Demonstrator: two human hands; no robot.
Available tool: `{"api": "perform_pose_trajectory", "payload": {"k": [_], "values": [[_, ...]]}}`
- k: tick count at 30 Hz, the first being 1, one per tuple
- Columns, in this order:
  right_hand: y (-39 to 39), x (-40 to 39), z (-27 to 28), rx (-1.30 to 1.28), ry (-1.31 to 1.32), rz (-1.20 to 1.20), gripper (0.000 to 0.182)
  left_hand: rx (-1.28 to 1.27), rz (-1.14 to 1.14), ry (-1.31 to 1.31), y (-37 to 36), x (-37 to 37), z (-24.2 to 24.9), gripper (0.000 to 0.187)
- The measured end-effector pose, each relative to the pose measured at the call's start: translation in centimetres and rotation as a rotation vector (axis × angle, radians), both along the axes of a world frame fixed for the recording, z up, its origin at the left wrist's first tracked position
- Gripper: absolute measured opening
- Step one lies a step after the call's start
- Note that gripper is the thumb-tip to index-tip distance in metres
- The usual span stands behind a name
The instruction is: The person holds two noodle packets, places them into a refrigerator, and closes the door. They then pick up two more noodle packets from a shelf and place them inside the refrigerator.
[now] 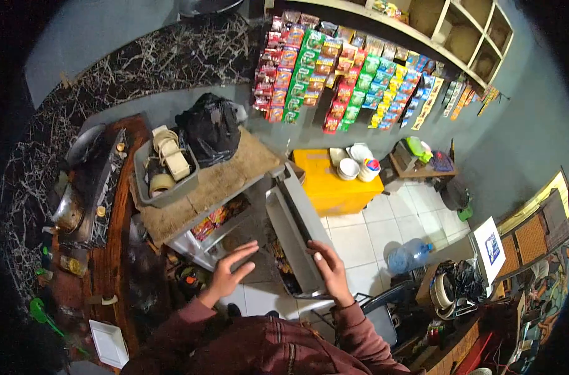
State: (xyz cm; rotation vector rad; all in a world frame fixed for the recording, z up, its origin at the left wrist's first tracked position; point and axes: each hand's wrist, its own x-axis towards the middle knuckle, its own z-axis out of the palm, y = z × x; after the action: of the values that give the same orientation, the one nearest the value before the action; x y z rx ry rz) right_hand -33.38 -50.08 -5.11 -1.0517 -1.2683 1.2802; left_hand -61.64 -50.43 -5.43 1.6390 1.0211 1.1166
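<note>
A low grey refrigerator-like cabinet (234, 201) stands before me with its door (297, 215) swung open. My right hand (331, 273) lies against the outer edge of that door, its fingers stretched out rather than wrapped round it. My left hand (230, 275) hovers in front of the opening with fingers spread and nothing in it. Inside, colourful packets (219, 222) show on a shelf. Some small items sit in the lower door rack (284, 265), too shadowed to name.
On the cabinet top are a grey bin (146, 195) and a black plastic bag (211, 128). Strips of sachets (344, 75) hang on the wall. Behind the door stands a yellow box (325, 181) with bowls (348, 168). A water jug (408, 256) lies on the tiles.
</note>
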Motion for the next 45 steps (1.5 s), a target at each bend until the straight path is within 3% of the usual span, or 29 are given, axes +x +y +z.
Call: {"api": "perform_pose_trajectory", "payload": {"k": [8, 18, 26, 29, 34, 45], "values": [[0.0, -2.4, 0.3, -0.035, 0.024, 0.057, 0.039, -0.061, -0.065, -0.175, -0.6, 0.1, 0.6, 0.036], [-1.5, -5.6, -2.5, -0.17, 0.06, 0.157, 0.038, -0.289, -0.123, -0.21, -1.4, -1.3, -0.5, 0.04], [-1.9, -9.3, -3.3, -0.194, 0.123, 0.258, 0.035, -0.264, -0.169, -0.174, -1.3, -3.1, -0.9, 0.042], [-1.8, -10.9, -3.9, -0.183, 0.16, 0.256, 0.035, -0.27, -0.14, -0.184, -1.1, -4.1, -1.2, 0.04], [-1.0, -13.1, -3.6, -0.254, 0.276, 0.291, 0.039, -0.341, -0.193, -0.298, -0.7, -6.2, -2.1, 0.019], [-0.2, -16.8, -3.3, -0.291, 0.256, 0.203, 0.045, -0.46, -0.295, -0.363, 0.3, -8.7, -3.0, 0.018]]}}
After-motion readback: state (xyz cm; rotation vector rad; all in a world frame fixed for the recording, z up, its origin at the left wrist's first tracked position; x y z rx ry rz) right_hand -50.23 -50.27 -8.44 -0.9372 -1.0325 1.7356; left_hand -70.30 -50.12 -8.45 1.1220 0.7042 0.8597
